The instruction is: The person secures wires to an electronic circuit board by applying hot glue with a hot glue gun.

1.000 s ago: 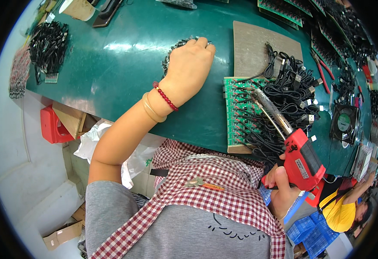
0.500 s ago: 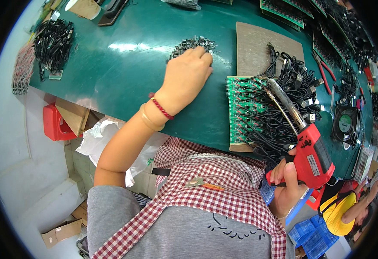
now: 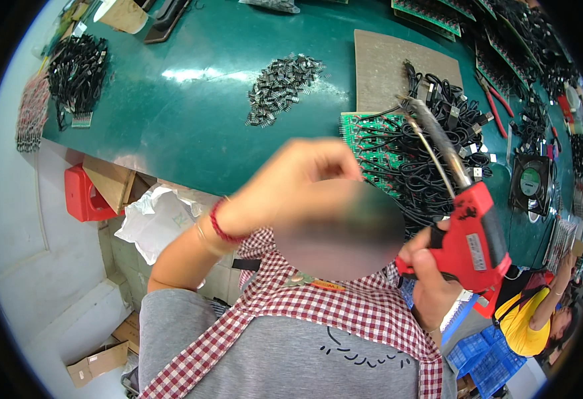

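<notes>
My right hand [image 3: 431, 269] is wrapped round the handle of a red soldering gun [image 3: 472, 236]. Its metal barrel and thin feed tube point up and left, over black USB cables [image 3: 441, 159]. Below the tip lies a green circuit board panel [image 3: 364, 136] with cables running from it. My left hand [image 3: 301, 176] is in the air by the panel's left edge, fingers bent. Motion and a blurred patch hide its fingertips and anything between them. Farther off, a pile of small black-and-silver connectors [image 3: 281, 90] lies on the green table [image 3: 191, 126].
A brown board [image 3: 398, 50] lies under the panel's far end. Red-handled pliers [image 3: 494, 103] and a black fan [image 3: 532, 183] are to the right. Cable bundles [image 3: 75, 76] lie at the left edge, near a paper cup [image 3: 122, 14]. A person in yellow [image 3: 527, 322] is at the lower right.
My left hand has moved from the connector pile toward me and to the right, uncovering the pile. The soldering gun stays in my right hand, shifted slightly left in view.
</notes>
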The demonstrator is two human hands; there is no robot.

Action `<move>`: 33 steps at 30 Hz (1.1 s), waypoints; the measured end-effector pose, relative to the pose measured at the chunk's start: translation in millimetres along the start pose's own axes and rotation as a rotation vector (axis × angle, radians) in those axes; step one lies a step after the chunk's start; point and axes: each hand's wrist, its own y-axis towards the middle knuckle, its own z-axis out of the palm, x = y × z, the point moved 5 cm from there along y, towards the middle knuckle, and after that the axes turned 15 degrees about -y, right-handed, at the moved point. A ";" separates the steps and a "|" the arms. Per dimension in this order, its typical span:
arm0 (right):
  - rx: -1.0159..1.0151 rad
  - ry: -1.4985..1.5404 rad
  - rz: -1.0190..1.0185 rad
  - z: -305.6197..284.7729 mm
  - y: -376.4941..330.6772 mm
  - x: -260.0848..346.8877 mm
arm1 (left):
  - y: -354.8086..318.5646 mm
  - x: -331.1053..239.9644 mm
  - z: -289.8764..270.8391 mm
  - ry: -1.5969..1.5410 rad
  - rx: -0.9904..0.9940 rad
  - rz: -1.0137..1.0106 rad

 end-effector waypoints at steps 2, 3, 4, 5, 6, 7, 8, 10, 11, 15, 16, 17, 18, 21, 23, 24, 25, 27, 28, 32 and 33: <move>0.107 -0.061 0.009 16.2 4.0 0.3 | -13.8 14.5 32.2 -0.256 0.066 -0.097; 0.195 -0.130 -0.015 18.3 5.0 -3.2 | -17.0 23.7 41.6 -0.306 0.070 -0.079; 0.196 -0.132 -0.016 18.6 4.3 -4.0 | -17.8 32.4 46.9 -0.357 0.080 -0.062; 0.197 -0.115 0.012 18.7 3.4 -5.8 | -18.7 36.7 48.7 -0.358 0.080 -0.061; 0.198 -0.097 0.041 18.7 3.2 -7.3 | -18.7 39.1 48.8 -0.359 0.063 -0.046; 0.198 -0.145 0.011 17.9 4.2 -0.1 | -19.1 40.4 49.1 -0.361 0.046 -0.031; 0.199 -0.146 0.012 16.2 3.9 -1.7 | -20.0 42.1 51.0 -0.363 0.045 -0.032; 0.229 -0.230 -0.010 13.7 3.7 -5.2 | -20.6 41.2 51.8 -0.243 0.036 0.023; 0.230 -0.231 -0.009 15.3 3.7 -4.7 | -20.6 37.9 51.2 -0.244 0.035 0.023; 0.177 -0.398 -0.157 15.0 9.7 -1.2 | -20.5 19.0 45.1 0.253 0.021 0.212; 0.208 -0.525 -0.302 17.4 9.6 2.2 | -23.1 12.6 46.3 0.429 0.031 0.358; 0.211 -0.523 -0.303 18.7 8.5 1.5 | -24.2 9.2 46.1 0.430 0.028 0.357; 0.195 -0.503 -0.272 19.6 8.0 -0.6 | -23.8 6.3 48.5 0.512 0.066 0.334; 0.159 -0.395 -0.146 18.4 3.6 -4.7 | -18.7 5.7 41.1 0.547 0.110 0.241; 0.132 -0.361 0.021 9.6 0.1 -3.6 | -9.3 10.9 21.3 0.411 0.028 0.144; 0.134 -0.360 0.021 5.1 -1.0 -5.4 | -1.2 20.4 1.6 0.352 -0.020 0.186; 0.122 -0.345 0.001 -1.5 -0.6 -6.5 | 5.7 18.1 -11.1 0.261 -0.047 -0.002; 0.029 -0.328 -0.073 -7.5 -2.5 -14.6 | 14.8 19.2 -33.4 0.132 -0.073 -0.205; 0.032 -0.330 -0.068 -8.4 -3.3 -16.4 | 19.5 22.5 -42.1 0.096 -0.073 -0.220; 0.062 -0.297 0.107 -14.6 -13.9 -15.8 | 30.7 12.0 -42.6 0.218 -0.095 -0.240; 0.070 -0.275 0.168 -12.3 -12.7 -18.8 | 35.6 14.0 -47.1 0.220 -0.094 -0.246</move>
